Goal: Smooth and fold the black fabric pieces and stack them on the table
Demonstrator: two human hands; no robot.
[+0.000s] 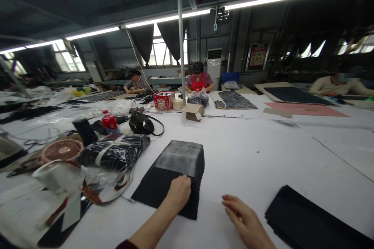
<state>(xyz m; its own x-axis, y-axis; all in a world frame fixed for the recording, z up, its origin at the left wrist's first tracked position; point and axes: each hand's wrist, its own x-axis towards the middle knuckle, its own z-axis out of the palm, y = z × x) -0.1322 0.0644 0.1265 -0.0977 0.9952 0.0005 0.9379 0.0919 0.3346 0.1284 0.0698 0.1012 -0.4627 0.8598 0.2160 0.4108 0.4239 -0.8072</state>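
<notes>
A stack of black fabric pieces (163, 181) lies on the white table, its far part showing a greyish surface. My left hand (179, 193) is closed at the right side of this stack, fingers curled on the black cloth; a small fold or edge of it seems pinched there. To the right, my right hand (244, 218) hovers over bare white tabletop with its fingers slightly bent and apart, holding nothing. A second stack of black fabric (312, 218) rests at the lower right, beyond my right hand.
On the left are a pink fan (62, 150), a plastic-wrapped dark bundle (115, 152), a red-labelled bottle (110, 121) and a black bag (141, 123). An open cardboard box (193, 112) stands ahead by a metal pole (180, 39). Several people sit at the far side.
</notes>
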